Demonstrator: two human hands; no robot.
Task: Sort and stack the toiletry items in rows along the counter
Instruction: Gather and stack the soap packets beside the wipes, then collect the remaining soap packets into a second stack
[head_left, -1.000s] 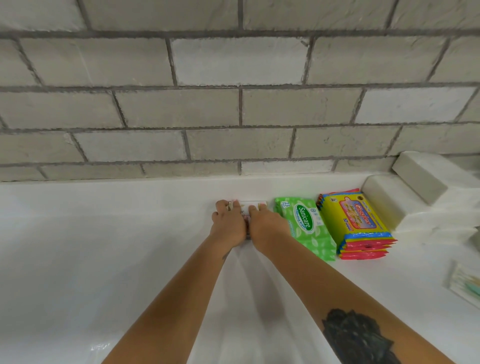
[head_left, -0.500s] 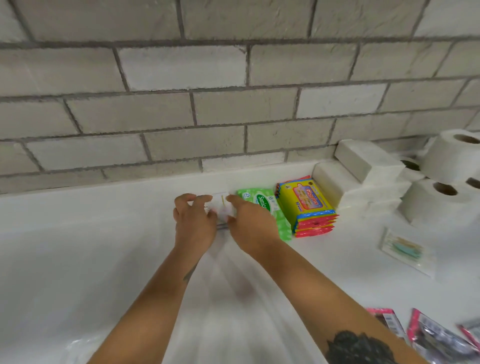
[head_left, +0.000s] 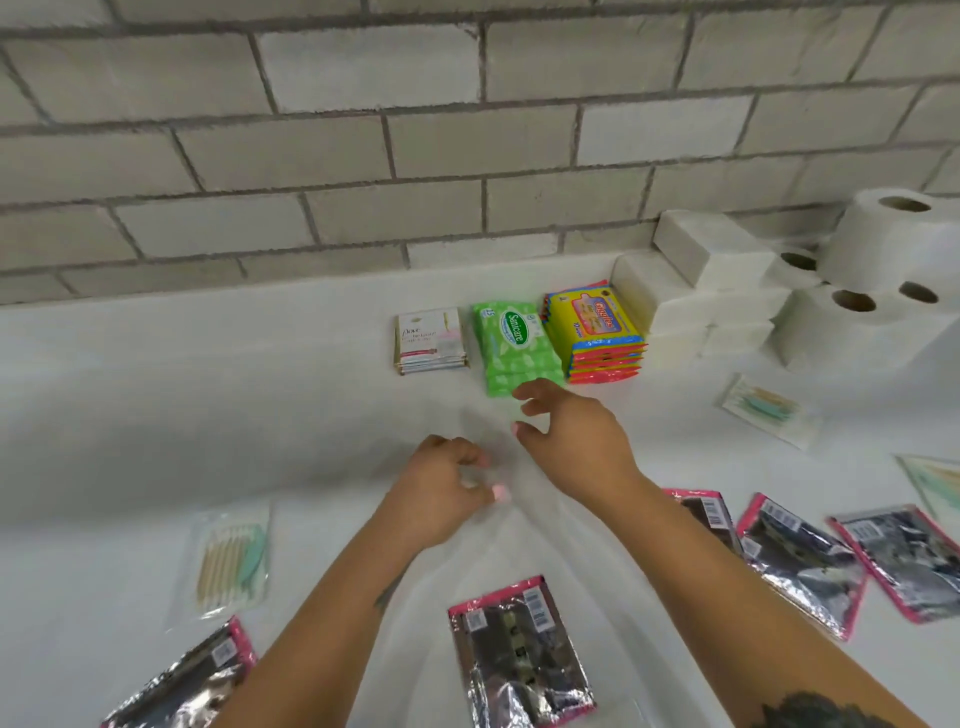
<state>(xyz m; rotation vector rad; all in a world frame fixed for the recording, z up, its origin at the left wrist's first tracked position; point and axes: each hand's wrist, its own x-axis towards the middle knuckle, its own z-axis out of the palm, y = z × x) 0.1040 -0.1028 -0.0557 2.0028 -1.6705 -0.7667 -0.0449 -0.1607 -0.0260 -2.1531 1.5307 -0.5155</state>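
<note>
Dove sachet stack (head_left: 430, 340) sits far on the counter (head_left: 156, 395), leftmost in the row, just beside the green Sanicare wipes (head_left: 514, 345), then the yellow wipes stack (head_left: 592, 332). Left hand (head_left: 441, 493) hovers mid-counter, fingers loosely curled, holding nothing. Right hand (head_left: 571, 436) likewise empty, fingertips over the Sanicare pack's near edge. Foil pouch (head_left: 519, 654) lies near.

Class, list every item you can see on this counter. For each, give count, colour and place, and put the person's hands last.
Dove sachets: one stack, white, left end of back row.
Sanicare wipes: one stack, green, beside them.
Yellow wipe packs: one stack, next right.
Tissue packs: several, white, stacked by wall.
Toilet rolls: several, white, far right.
Silver-pink sachets: five, scattered in front.
Toothpick packs: three, clear.
Left hand: empty, loosely curled.
Right hand: empty, loosely curled.
</note>
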